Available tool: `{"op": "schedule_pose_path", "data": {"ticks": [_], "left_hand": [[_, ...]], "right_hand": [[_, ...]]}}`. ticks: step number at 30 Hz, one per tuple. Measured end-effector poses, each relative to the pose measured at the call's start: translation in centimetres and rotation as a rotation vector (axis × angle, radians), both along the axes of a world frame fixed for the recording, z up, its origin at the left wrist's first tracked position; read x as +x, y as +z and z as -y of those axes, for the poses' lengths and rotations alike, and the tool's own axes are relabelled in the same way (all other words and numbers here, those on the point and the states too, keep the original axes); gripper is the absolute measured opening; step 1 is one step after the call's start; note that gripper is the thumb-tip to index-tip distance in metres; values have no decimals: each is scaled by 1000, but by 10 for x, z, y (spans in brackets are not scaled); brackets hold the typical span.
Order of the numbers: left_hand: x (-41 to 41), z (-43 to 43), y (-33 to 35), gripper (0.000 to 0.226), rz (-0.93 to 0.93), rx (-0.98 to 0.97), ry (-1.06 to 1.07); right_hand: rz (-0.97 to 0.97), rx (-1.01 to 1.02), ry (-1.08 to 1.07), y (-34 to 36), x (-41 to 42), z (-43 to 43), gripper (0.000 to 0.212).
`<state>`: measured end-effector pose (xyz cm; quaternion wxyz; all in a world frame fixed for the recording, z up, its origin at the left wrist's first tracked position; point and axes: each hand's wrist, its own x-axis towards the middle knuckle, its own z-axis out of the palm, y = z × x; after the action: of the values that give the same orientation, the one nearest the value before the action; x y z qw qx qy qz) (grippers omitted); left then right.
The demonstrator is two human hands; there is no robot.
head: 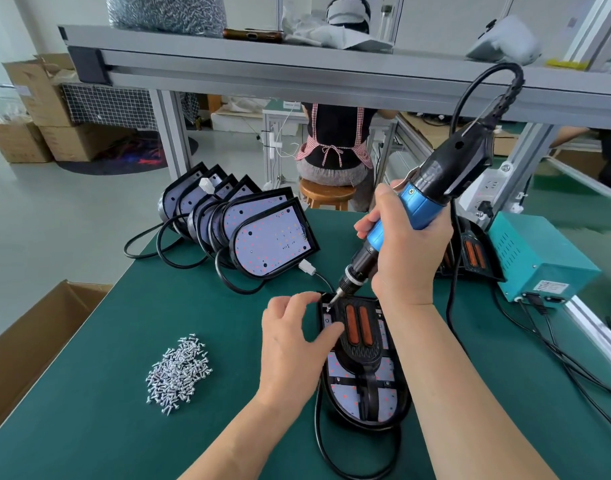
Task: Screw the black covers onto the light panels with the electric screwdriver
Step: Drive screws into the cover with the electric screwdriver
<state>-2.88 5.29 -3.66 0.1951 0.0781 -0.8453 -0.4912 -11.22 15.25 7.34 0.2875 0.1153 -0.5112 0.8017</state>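
A green-matted table (pixel 124 341) in an assembly workshop is recorded, with a metal shelf overhead. One light panel (pixel 387 389) lies flat on it, and a black cover (pixel 361 355) is seated on top.

At the far-left corner of the light panel a screw (pixel 328 308) stands under the bit of the electric screwdriver (pixel 418 202). The tool is held tilted by the right hand (pixel 408 251), its grip closed round the blue barrel. The left hand (pixel 290 348) has its grip curled on that same corner, thumb against the cover and fingers beside the screw.

This screw is judged to be in the course of being driven. Whether the cover's other fixing points are filled cannot be told.

Beyond the light panel to its left, a row of uncovered panels (pixel 269 237) leans together; these are judged outstanding. Beyond it to its right, partly hidden by the right hand, covered units (pixel 474 254) are noted and judged finished. Left of the light panel, well apart, lies a heap of loose screws (pixel 179 372).
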Motion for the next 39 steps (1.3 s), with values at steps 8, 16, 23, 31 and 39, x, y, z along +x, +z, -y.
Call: {"op": "schedule_pose_path", "data": {"ticks": [8, 16, 23, 31, 39], "left_hand": [[-12, 7, 10, 6, -89, -68, 24], [-15, 11, 11, 7, -163, -215, 3], [-16, 9, 8, 7, -168, -214, 10], [-14, 9, 10, 7, -165, -173, 21], [-16, 6, 9, 8, -156, -203, 30]], "right_hand": [[46, -50, 13, 1, 4, 3, 19], [64, -60, 17, -1, 3, 2, 21], [69, -52, 37, -3, 5, 3, 19], [76, -76, 10, -1, 4, -2, 19], [60, -58, 6, -4, 5, 1, 18]]}}
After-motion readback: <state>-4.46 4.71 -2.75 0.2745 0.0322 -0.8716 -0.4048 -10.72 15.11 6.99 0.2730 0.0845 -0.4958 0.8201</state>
